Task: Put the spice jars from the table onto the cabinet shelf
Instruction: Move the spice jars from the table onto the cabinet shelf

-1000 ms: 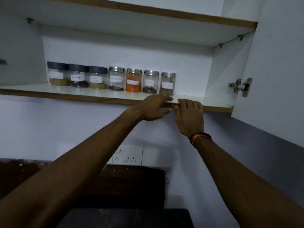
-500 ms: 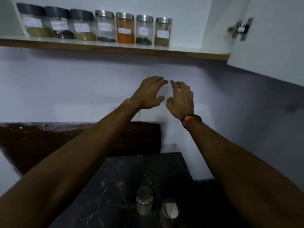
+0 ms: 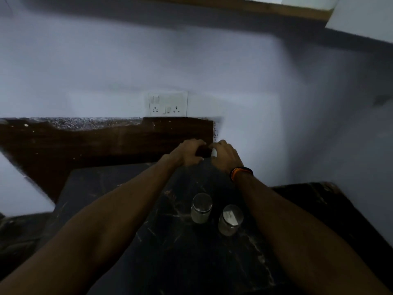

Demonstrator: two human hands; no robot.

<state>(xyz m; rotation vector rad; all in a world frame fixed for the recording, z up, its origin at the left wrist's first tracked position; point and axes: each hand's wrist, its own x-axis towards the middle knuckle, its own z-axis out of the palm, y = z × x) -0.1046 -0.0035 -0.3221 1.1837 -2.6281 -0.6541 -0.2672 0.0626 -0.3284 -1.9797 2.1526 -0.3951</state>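
Both hands — left [image 3: 187, 153], right [image 3: 225, 155] — hang loosely curled, empty, beyond two spice jars [image 3: 201, 208] on the bench [image 3: 148, 241]; lower, grasp one jar per hand.

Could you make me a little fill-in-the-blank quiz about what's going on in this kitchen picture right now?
1. ____ spice jars stand on the dark table, between the person's forearms.
2. Both jars have shiny ____ lids.
3. The band on the right hand's wrist is black and ____.
4. On the wall above the left hand is a white ____ plate with switches.

Missing words: two; metal; orange; socket
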